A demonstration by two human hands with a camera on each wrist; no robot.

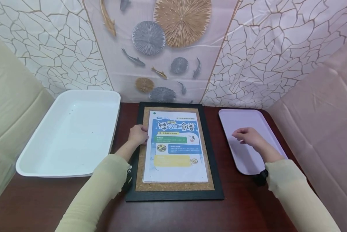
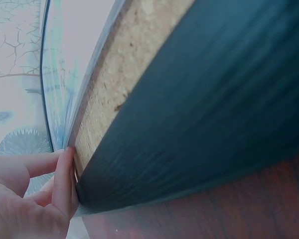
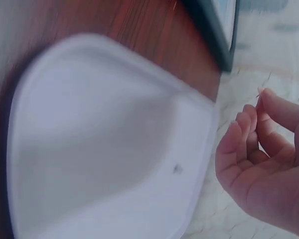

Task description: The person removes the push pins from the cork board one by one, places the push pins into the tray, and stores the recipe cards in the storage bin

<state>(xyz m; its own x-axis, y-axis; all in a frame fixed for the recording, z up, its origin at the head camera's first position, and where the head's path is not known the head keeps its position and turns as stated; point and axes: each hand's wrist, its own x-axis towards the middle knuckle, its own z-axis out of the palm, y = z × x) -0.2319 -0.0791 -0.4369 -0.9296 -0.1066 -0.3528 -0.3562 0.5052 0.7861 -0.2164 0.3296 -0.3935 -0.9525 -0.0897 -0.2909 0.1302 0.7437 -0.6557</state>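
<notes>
A framed corkboard lies on the table, with a printed poster sheet over its cork. A small green round pin head shows at the sheet's top left corner. My left hand is at the sheet's left edge; in the left wrist view its thumb and finger pinch that edge beside the cork. Over the lilac tray my right hand has its fingers curled. In the right wrist view the thumb and fingertip pinch a tiny pointed pin, mostly hidden by them.
A large white tub stands on the table at the left. One small dark speck lies on the lilac tray. Padded side panels and a patterned backdrop close in the dark red table.
</notes>
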